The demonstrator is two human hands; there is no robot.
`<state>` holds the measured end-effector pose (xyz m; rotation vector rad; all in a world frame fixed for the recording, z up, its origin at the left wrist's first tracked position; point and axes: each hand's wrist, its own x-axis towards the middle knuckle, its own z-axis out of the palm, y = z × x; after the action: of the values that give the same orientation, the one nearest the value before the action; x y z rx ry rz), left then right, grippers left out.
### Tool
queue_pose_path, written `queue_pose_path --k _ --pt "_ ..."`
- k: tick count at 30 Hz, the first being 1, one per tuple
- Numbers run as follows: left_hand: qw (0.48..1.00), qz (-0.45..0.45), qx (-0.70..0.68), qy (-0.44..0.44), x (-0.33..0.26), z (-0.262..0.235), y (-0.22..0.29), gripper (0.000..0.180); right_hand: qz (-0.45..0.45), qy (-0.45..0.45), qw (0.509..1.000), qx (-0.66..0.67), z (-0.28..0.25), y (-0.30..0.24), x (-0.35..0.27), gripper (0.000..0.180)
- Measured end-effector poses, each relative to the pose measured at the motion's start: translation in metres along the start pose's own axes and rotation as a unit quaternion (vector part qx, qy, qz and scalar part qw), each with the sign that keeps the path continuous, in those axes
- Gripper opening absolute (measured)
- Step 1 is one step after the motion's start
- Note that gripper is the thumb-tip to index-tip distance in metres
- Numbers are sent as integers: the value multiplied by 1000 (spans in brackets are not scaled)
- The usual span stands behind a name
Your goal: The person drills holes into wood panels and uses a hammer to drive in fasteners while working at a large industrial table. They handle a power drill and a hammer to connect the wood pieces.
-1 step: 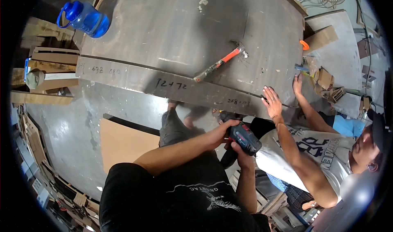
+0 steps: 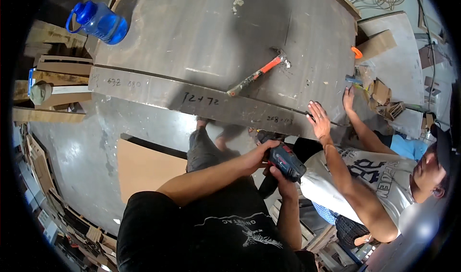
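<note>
The person's left hand (image 2: 254, 160) has its fingers bent over the near-left side of a power tool (image 2: 289, 164), and the right hand (image 2: 286, 188) is closed on its lower side, thumb pressed to the casing; its other fingers are partly hidden. The tool sits between both sets of fingers, a blocky body of dark, smooth plastic with red accents. Just behind the wrists is a black cloth shirt (image 2: 206, 228) with a pale print.

Left of the fingers, a flat tan panel (image 2: 149, 168) with a straight dark edge lies low, beside the trousered leg (image 2: 199, 149). To their right, near, a co-worker in a white shirt (image 2: 348, 176) has one hand (image 2: 321, 123) at the table's edge and the other farther along.

Ahead of the fingers runs a long grey board (image 2: 158, 92) with handwritten marks. Past it lies a claw hammer (image 2: 257, 75), its handle orange-red and worn dark, on a broad grey table (image 2: 192, 36), scuffed and flecked with pale spots. Well apart, far left, stands a translucent blue bottle (image 2: 108, 26).

Around them spreads a smooth grey floor (image 2: 96, 142), with stacked wooden boards (image 2: 65, 66) left and a brown cardboard piece (image 2: 378, 46) far right.
</note>
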<state>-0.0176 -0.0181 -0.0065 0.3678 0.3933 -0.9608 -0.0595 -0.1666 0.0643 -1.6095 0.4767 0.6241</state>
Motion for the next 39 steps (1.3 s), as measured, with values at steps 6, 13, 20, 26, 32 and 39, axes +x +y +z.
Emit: queue_pose_path --k 6,13,20,26,32,39 --pt "998 47 -32 5 -3 10 11 55 -38 54 997 -50 18 7 7 22" --pt "997 44 -62 10 3 0 10 48 -18 25 999 -21 5 33 27 52" --pt "997 47 -62 24 6 -6 11 54 -28 32 996 -75 10 29 31 57" --pt "996 63 -65 22 6 -7 12 59 -75 40 981 -175 21 -20 31 45" --pt "984 100 -142 46 -10 9 22 61 -36 -58 948 -310 22 -84 44 45" --pt "972 109 -200 53 4 -2 5 59 -79 -70 934 -341 28 -83 44 44"
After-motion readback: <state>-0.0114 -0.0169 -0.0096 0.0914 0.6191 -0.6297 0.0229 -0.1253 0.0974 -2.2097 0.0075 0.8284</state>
